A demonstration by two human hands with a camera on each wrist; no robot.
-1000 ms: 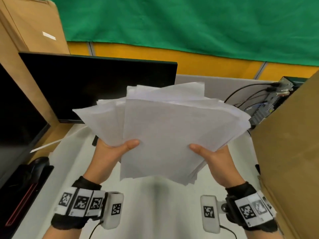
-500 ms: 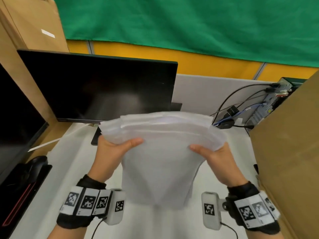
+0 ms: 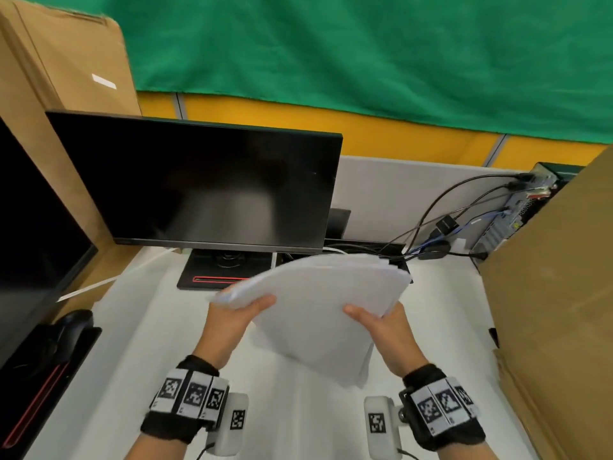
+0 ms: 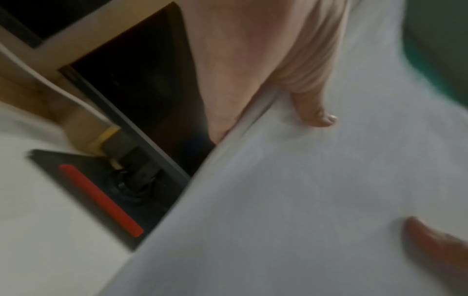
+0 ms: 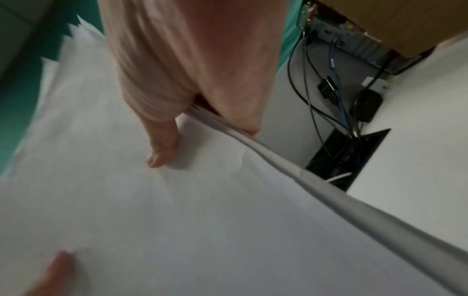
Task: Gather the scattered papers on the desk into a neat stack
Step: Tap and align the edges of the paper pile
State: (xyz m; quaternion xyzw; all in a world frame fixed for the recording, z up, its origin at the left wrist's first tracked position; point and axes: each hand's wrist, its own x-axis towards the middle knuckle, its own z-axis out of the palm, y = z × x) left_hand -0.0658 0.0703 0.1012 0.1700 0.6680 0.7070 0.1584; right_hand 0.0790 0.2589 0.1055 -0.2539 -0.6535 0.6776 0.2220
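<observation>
A sheaf of white papers (image 3: 315, 303) hangs in the air above the white desk (image 3: 139, 353), tilted down toward me with its far edge raised. My left hand (image 3: 232, 315) grips its left edge, thumb on top. My right hand (image 3: 381, 322) grips the right edge the same way. In the left wrist view the papers (image 4: 291, 200) fill the right side under my left thumb (image 4: 316, 108). In the right wrist view the papers (image 5: 177, 210) show several layered edges, pinched by my right hand (image 5: 192, 112).
A black monitor (image 3: 205, 184) on a red-striped stand (image 3: 215, 268) stands behind the papers. A second dark screen (image 3: 36, 240) and a mouse (image 3: 71, 323) lie left. Cables (image 3: 441, 224) and a computer box (image 3: 517, 207) sit back right. A cardboard box (image 3: 557, 310) walls the right side.
The papers were held up fanned toward me; both hands have lowered them and tipped them flatter and to the right, with the sheets drawn closer together.
</observation>
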